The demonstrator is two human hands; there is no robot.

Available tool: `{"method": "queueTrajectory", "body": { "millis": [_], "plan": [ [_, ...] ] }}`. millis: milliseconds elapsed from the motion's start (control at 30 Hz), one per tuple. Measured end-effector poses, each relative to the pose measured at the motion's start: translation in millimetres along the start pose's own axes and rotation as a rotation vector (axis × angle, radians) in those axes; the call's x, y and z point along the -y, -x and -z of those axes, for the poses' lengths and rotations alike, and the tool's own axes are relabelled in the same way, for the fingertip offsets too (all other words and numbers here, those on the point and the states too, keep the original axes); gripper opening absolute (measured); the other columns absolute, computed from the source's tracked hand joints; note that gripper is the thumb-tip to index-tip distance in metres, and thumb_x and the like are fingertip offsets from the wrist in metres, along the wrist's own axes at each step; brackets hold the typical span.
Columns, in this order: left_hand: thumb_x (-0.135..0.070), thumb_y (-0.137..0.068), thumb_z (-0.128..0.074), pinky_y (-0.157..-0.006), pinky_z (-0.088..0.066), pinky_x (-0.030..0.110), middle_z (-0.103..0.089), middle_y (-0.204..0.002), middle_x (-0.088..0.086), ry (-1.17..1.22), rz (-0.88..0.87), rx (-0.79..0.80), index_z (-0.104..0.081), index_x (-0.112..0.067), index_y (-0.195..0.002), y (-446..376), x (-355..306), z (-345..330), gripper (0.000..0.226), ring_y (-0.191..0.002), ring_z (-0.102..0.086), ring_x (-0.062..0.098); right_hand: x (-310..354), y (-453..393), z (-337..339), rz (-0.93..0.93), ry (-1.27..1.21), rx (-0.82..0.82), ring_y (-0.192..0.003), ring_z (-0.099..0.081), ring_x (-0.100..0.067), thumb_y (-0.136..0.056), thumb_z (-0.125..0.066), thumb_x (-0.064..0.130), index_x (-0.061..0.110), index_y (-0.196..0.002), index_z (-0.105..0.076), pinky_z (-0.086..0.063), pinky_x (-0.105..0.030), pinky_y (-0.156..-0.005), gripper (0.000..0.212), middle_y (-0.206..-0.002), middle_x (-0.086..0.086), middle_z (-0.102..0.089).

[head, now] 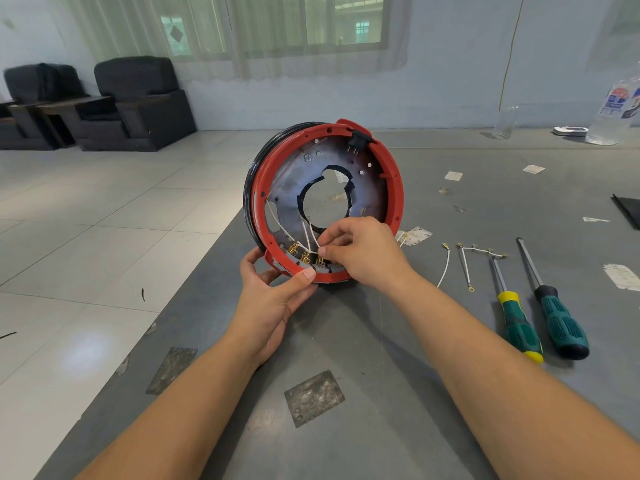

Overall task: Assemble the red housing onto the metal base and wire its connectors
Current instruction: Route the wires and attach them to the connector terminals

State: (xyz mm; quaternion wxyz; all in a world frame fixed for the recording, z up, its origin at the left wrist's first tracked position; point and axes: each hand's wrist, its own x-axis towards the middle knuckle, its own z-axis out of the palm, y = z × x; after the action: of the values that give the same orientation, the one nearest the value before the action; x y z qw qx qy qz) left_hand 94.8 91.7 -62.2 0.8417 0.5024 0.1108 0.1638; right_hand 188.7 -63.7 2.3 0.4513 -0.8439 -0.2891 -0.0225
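Near the table's left edge the red housing (393, 174), standing on its rim around the metal base (294, 183), is gripped at the bottom by the left hand (273, 292), while the right hand (360, 252) pinches a white wire (313, 237) just above the brass connectors (304, 256), which lie directly below its fingertips.

Red housing (393, 174); grey metal base (294, 188); white wires (277, 221); green-handled screwdrivers (519, 327), one yellow-tipped, one black-tipped; grey table (346, 341).
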Motion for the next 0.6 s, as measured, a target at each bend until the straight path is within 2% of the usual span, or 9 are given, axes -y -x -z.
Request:
{"method": "queueTrajectory", "body": {
  "millis": [167,367,500,600],
  "plan": [
    [-0.008,-0.054,-0.100,-0.089,-0.062,0.049,-0.056,-0.139,0.023,-0.001,-0.004,-0.003,-0.044,-0.038,-0.135,1.4,-0.2,-1.0,0.103,-0.115,-0.071,0.036,-1.4,-1.5,-0.1,-0.010,0.003,0.010,-0.066,-0.062,0.011,-0.082,-0.082,0.023,0.030,-0.081,-0.075,-0.040,-0.003,-0.058,0.009,-0.068,0.015,-0.069],
    [-0.004,-0.061,-0.096,-0.089,-0.062,0.049,-0.056,-0.140,0.022,-0.008,-0.006,-0.015,-0.042,-0.037,-0.137,3.0,-1.2,-2.5,0.099,-0.114,-0.072,0.036,-1.0,-2.3,0.5,0.014,0.069,0.047,-0.063,-0.056,0.015,-0.084,-0.077,0.026,0.031,-0.077,-0.076,-0.037,-0.001,-0.055,0.009,-0.054,0.030,-0.059],
    [-0.005,-0.058,-0.096,-0.089,-0.062,0.049,-0.056,-0.140,0.022,0.007,-0.007,-0.019,-0.042,-0.034,-0.138,3.9,-2.1,-3.9,0.101,-0.114,-0.072,0.036,-0.9,-2.9,2.3,0.037,0.138,0.062,-0.071,-0.062,0.008,-0.087,-0.073,0.025,0.026,-0.080,-0.079,-0.038,-0.002,-0.055,0.010,-0.068,0.018,-0.071],
    [-0.003,-0.060,-0.095,-0.090,-0.062,0.048,-0.056,-0.140,0.024,0.029,-0.007,-0.020,-0.041,-0.032,-0.139,4.3,-2.3,-4.2,0.100,-0.114,-0.072,0.036,-1.7,-3.9,4.1,0.046,0.165,0.063,-0.075,-0.064,0.002,-0.087,-0.072,0.025,0.023,-0.082,-0.080,-0.038,-0.003,-0.060,0.010,-0.076,0.013,-0.074]
  ]
}}
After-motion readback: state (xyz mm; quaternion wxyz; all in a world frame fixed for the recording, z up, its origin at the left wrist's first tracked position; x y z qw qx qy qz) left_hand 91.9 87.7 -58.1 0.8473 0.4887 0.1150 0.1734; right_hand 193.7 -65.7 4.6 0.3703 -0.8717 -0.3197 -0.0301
